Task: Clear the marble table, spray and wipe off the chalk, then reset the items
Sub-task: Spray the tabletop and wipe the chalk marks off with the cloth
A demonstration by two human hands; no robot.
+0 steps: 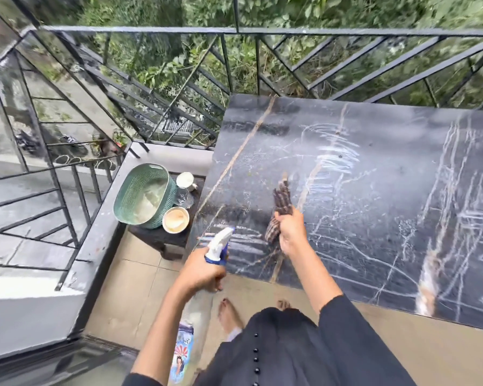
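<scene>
Left grip (204, 270) clasps the bottle (217, 242), nozzle aimed upper right; right grip (292, 232), clutching the cloth (282, 199), sits nearer the chalk (335, 154) spreading right over the surface (388, 207).

Marble table (374, 190) cut off right; spray bottle (191, 316) label blurred, unreadable.

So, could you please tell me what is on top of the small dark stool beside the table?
A green basket, white mug, cream bowl and clear item; most of the top of the stool is covered.
</scene>
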